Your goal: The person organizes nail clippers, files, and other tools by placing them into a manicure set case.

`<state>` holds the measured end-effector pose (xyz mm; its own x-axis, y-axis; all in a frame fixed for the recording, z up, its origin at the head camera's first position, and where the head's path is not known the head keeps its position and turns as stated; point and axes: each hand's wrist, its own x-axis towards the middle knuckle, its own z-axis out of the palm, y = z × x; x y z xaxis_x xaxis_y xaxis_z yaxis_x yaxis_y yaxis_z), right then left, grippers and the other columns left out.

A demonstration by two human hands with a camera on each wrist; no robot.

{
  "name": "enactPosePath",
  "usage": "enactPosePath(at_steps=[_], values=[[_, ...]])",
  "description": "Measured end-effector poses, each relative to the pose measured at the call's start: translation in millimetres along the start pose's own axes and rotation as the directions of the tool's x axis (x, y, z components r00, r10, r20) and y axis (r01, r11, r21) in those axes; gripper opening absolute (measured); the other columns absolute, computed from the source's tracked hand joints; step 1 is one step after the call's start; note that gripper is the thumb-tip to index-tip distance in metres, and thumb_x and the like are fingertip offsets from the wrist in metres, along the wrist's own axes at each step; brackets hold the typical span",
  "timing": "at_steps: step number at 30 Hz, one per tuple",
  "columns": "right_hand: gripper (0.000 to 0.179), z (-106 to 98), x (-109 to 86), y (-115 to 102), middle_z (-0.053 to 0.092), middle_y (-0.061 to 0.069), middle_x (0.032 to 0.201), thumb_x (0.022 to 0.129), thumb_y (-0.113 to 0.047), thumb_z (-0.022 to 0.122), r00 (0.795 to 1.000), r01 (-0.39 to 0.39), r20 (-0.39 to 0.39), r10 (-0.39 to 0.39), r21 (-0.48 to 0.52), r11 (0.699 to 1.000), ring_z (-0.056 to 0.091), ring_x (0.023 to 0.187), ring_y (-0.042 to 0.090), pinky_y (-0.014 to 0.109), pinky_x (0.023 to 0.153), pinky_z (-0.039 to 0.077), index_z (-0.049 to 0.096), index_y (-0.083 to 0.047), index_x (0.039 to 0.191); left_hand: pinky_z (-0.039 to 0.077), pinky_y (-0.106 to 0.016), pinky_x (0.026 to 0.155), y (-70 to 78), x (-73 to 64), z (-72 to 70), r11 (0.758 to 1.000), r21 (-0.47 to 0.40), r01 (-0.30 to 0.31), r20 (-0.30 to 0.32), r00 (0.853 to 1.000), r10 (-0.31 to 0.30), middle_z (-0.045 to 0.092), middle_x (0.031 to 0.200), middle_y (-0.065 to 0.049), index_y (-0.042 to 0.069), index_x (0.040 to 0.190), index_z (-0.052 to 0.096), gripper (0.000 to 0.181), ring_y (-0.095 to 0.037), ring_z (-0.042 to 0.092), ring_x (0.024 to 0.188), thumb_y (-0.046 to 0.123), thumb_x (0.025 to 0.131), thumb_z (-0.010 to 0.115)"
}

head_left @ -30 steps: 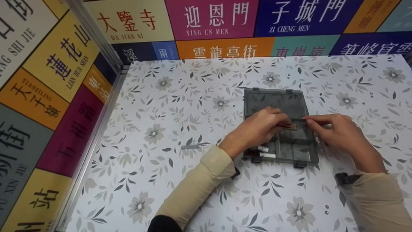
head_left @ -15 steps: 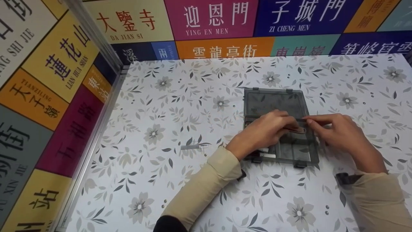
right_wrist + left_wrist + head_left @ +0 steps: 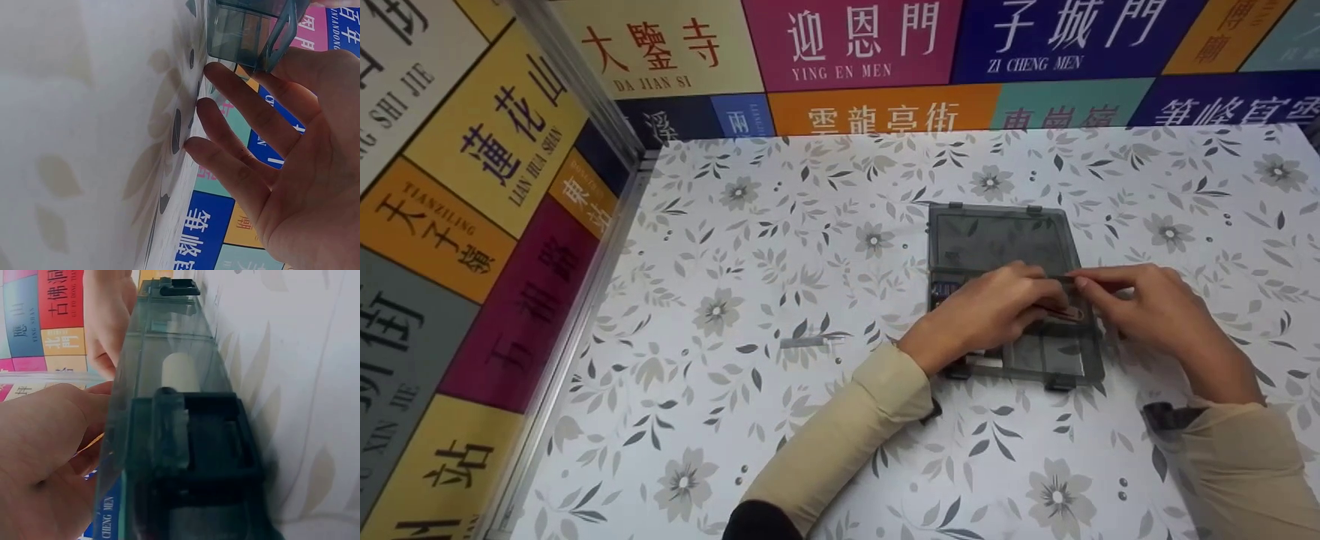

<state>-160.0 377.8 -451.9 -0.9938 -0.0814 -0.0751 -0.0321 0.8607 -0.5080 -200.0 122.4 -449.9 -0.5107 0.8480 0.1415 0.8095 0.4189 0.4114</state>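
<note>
A smoky grey compartment box [image 3: 1046, 360] lies on the table with its lid [image 3: 997, 236] folded back. Over its middle compartments, my left hand [image 3: 982, 307] holds a slim, flat piece [image 3: 1076, 315] with a rounded end; most of it is hidden by the fingers. At the box's right edge my right hand [image 3: 1155, 307] pinches the rim between thumb and forefinger. The right wrist view shows the other fingers [image 3: 242, 163] stretched out beside the box, tips near the tabletop. A white rounded item [image 3: 180, 371] shows through the box wall in the left wrist view.
Left of the box, a small grey-and-clear stick [image 3: 810, 342] lies on the floral tabletop [image 3: 780, 420]. A dark blue item [image 3: 945, 290] sits in the left compartments, partly behind the left hand. Sign-printed panels [image 3: 855, 45] stand along the back and left edges.
My left hand has moved rightward and slightly nearer, carrying the slim piece over the right-hand compartments and uncovering the dark blue item. The right hand stays at the box's edge.
</note>
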Motion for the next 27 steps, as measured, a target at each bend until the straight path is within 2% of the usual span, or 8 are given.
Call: enactPosePath(at_steps=[5, 13, 21, 27], values=[[0.046, 0, -0.8, -1, 0.075, 0.029, 0.126, 0.109, -0.052, 0.060, 1.000, 0.002, 0.001, -0.002, 0.007, 1.000, 0.059, 0.059, 0.015, 0.032, 0.051, 0.043, 0.075, -0.021, 0.140, 0.049, -0.019, 0.108, 2.0, 2.5, 3.4, 0.999, 0.016, 0.028, 0.019, 0.999, -0.028, 0.069, 0.129, 0.007, 0.029, 0.130, 0.074, 0.023, -0.010, 0.061, 0.126, 0.023, 0.110, 0.065], [0.049, 1, 0.1, -3, 0.075, 0.028, 0.129, 0.107, -0.056, 0.060, 1.000, -0.027, 0.012, 0.027, 0.003, 1.000, 0.062, 0.065, 0.018, 0.033, 0.053, 0.044, 0.075, -0.022, 0.140, 0.048, -0.017, 0.111, 1.8, -0.4, 2.4, 1.000, 0.006, 0.029, 0.017, 0.999, -0.029, 0.067, 0.137, 0.007, 0.026, 0.133, 0.074, 0.025, -0.010, 0.059, 0.133, 0.021, 0.110, 0.065], [0.050, 2, 1.0, -2, 0.074, 0.028, 0.130, 0.107, -0.058, 0.060, 0.999, -0.039, 0.021, 0.039, -0.001, 0.999, 0.061, 0.068, 0.019, 0.033, 0.053, 0.044, 0.075, -0.024, 0.140, 0.053, -0.021, 0.106, -4.4, -19.0, -5.6, 1.000, 0.019, -0.016, -0.042, 0.999, 0.016, 0.067, 0.137, 0.004, 0.023, 0.130, 0.075, 0.024, -0.013, 0.060, 0.133, 0.016, 0.109, 0.064], [0.055, 3, 1.2, 0, 0.075, 0.027, 0.131, 0.105, -0.063, 0.058, 0.998, -0.055, 0.011, 0.055, -0.010, 0.998, 0.066, 0.084, 0.025, 0.036, 0.061, 0.044, 0.076, -0.023, 0.139, 0.053, -0.022, 0.107, -11.7, -32.6, -15.6, 0.999, 0.036, -0.020, -0.075, 0.997, 0.022, 0.069, 0.135, 0.004, 0.022, 0.128, 0.076, 0.024, -0.013, 0.060, 0.132, 0.014, 0.107, 0.067]])
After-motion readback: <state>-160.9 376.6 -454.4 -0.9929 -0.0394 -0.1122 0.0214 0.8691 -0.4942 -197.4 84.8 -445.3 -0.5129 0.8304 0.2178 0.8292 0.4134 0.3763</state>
